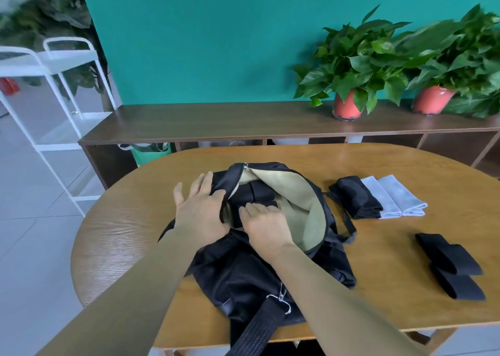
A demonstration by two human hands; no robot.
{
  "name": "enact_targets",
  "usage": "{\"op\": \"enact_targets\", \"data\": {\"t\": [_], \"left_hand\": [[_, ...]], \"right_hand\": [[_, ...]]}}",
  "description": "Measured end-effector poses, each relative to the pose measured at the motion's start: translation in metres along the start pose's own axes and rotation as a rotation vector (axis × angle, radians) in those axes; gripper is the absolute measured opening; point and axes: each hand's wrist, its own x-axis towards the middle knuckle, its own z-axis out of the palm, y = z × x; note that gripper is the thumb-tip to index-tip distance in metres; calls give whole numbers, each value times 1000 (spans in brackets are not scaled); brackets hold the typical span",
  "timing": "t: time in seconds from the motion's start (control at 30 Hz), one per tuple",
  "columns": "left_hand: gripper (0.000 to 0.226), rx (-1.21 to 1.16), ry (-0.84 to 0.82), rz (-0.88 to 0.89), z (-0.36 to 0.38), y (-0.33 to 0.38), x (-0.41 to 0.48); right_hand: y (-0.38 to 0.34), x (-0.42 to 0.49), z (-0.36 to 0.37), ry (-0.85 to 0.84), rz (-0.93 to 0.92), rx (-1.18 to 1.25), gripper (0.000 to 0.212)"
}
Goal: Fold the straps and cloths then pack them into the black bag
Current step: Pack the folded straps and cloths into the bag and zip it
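The black bag lies open in the middle of the wooden table, its beige lining showing. My left hand holds the bag's left rim, thumb hooked over the edge at the opening. My right hand rests flat inside the opening, pressing on a folded black piece. To the right of the bag lie a folded black cloth and a folded light grey cloth. Two folded black straps sit near the table's right front edge.
The bag's shoulder strap with a metal clip hangs over the near table edge. A low wooden shelf with two potted plants stands behind the table. A white wire rack is at the left.
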Motion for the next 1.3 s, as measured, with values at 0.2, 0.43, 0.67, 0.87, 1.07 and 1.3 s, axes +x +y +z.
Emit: {"op": "enact_targets", "data": {"t": [0.2, 0.43, 0.67, 0.87, 1.07, 1.3], "left_hand": [[70, -17, -17, 25, 6, -4, 5], [81, -25, -21, 40, 14, -6, 3], [77, -14, -17, 44, 9, -6, 2], [73, 10, 45, 53, -2, -2, -7], [73, 14, 40, 69, -14, 17, -16], [72, 37, 26, 128, -21, 66, -19]], "right_hand": [[-7, 17, 26, -127, -9, -27, 26], [-8, 15, 32, -238, -12, -46, 40], [-6, 16, 30, -264, -44, -129, 32], [2, 8, 10, -130, 20, -50, 39], [23, -16, -18, -171, 49, -67, 39], [89, -78, -36, 97, 173, 3, 37]]}}
